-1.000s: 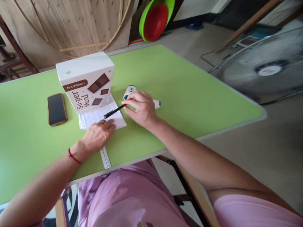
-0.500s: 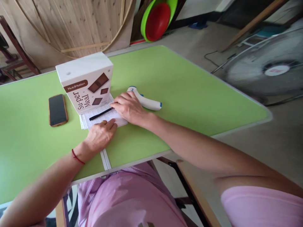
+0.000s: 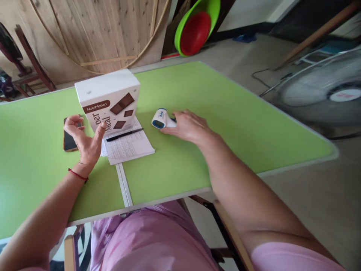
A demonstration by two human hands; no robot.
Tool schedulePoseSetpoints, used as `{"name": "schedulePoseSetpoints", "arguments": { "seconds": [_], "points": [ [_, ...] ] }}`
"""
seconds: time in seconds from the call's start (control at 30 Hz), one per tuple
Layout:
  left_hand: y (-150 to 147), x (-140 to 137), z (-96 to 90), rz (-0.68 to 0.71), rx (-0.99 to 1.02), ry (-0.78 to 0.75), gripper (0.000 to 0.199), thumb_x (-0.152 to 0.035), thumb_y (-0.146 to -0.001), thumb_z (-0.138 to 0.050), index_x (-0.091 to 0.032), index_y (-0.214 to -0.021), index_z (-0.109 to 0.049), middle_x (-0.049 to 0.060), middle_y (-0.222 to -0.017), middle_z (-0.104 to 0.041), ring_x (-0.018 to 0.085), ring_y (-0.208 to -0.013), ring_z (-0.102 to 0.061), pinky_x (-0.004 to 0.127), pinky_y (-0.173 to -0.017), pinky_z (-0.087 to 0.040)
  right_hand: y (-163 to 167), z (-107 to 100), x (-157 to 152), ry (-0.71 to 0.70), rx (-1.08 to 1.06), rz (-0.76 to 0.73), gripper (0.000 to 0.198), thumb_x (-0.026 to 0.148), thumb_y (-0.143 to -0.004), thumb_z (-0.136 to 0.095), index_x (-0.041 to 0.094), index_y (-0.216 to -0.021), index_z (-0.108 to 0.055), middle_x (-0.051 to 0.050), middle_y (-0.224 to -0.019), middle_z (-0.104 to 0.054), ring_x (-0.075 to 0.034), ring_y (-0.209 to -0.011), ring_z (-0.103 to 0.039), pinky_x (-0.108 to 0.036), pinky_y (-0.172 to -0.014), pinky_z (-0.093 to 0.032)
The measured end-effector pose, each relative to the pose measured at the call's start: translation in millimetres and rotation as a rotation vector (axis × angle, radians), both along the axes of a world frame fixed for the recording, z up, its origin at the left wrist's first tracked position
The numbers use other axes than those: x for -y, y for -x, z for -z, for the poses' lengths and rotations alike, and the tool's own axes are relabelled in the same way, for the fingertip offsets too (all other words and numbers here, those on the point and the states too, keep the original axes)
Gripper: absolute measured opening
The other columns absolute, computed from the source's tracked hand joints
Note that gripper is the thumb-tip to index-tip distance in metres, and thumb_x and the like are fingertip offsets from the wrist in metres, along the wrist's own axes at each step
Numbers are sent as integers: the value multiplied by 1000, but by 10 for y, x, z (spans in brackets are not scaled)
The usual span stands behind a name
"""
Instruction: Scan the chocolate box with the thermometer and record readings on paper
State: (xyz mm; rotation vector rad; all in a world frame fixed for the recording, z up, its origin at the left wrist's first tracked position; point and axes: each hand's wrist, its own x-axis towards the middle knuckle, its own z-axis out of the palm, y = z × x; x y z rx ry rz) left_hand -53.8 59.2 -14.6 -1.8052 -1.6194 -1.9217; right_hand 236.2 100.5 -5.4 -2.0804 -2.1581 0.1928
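Note:
On the green table, my right hand (image 3: pixel 188 126) is wrapped round the handle of a white and blue infrared thermometer (image 3: pixel 170 123). Its head, with a small screen and blue buttons, points left, while the handle is mostly hidden by my fingers. My left hand (image 3: pixel 87 141) is open, thumb and fingers apart, in front of a white NutriMotion box (image 3: pixel 113 109) and partly over a phone (image 3: pixel 69 141). Whether it touches the box I cannot tell. Sheets of handwritten paper (image 3: pixel 131 148) lie before the box, with a black pen (image 3: pixel 124 134) across them.
The table (image 3: pixel 231 124) has a seam running toward its front edge. A large fan (image 3: pixel 332 90) stands on the floor at the right. Behind the table are a wooden round panel (image 3: pixel 98 30), a green basin with a red one (image 3: pixel 196 32) and a dark chair (image 3: pixel 35 60).
My right hand has left the paper and closed on the thermometer, whose head is turned. My left hand has lifted off the paper and moved left toward the phone. The view has shifted slightly.

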Motion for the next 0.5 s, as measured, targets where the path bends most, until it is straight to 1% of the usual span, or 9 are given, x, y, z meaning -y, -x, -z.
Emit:
{"name": "schedulePoseSetpoints", "arguments": {
  "seconds": [0.07,0.17,0.23,0.27,0.3,0.37,0.4,0.43,0.5],
  "points": [
    [81,-98,104,122,32,126,78,-62,-66,-79,-24,-121,-39,9,-120,-44,28,-116,-50,44,-94,-47,-16,-26,-18,96,5,8,44,51,-77,-65,13,-97,-69,-16,-99,-68,-28,-80,-65,-37,-65,-48],
    [174,-204,187,319,58,263,78,-58,-64,-83,-23,-122,-45,10,-122,-51,29,-114,-56,45,-95,-50,0,-46,-34,153,-51,25,28,41,-73,-67,18,-87,-70,-10,-84,-70,-23,-69,-64,-33,-59,-45],
    [205,-233,182,371,90,323,74,-56,-65,-83,-21,-120,-48,10,-118,-57,28,-109,-60,43,-91,-54,21,-60,-24,128,-123,49,23,32,-65,-71,18,-83,-69,-8,-79,-69,-23,-69,-63,-33,-58,-45],
    [207,-234,166,374,111,340,73,-55,-65,-83,-20,-120,-49,10,-117,-59,27,-106,-61,42,-88,-55,40,-73,-6,68,-190,52,23,28,-62,-72,17,-82,-68,-9,-80,-68,-24,-71,-63,-33,-59,-45],
    [201,-226,145,371,131,348,72,-54,-65,-83,-19,-119,-50,10,-116,-61,27,-104,-63,41,-87,-56,70,-91,23,-17,-296,38,24,27,-60,-72,17,-81,-66,-9,-81,-68,-24,-73,-63,-34,-60,-46],
    [163,-190,94,354,160,344,66,-52,-67,-81,-18,-116,-53,10,-112,-64,25,-101,-65,39,-84,-57,169,-146,118,-175,-644,-57,26,31,-61,-71,17,-81,-63,-9,-84,-66,-22,-74,-62,-34,-61,-48],
    [136,-167,69,344,166,341,60,-52,-70,-80,-18,-112,-55,9,-109,-66,25,-99,-66,38,-83,-57,240,-182,182,-184,-872,-143,27,36,-64,-68,18,-83,-61,-7,-83,-66,-20,-71,-61,-33,-60,-48],
    [107,-143,44,339,168,340,55,-53,-72,-77,-18,-109,-57,9,-106,-68,24,-96,-67,36,-81,-57,323,-220,254,-126,-1100,-232,27,41,-67,-64,19,-82,-59,-5,-79,-64,-17,-65,-58,-32,-57,-48],
    [58,-100,0,340,166,351,46,-53,-77,-73,-17,-103,-60,8,-100,-70,22,-90,-68,34,-75,-57,506,-283,399,196,-1391,-372,27,42,-69,-61,19,-82,-58,-2,-72,-62,-14,-56,-55,-30,-51,-46]
  ]
}}
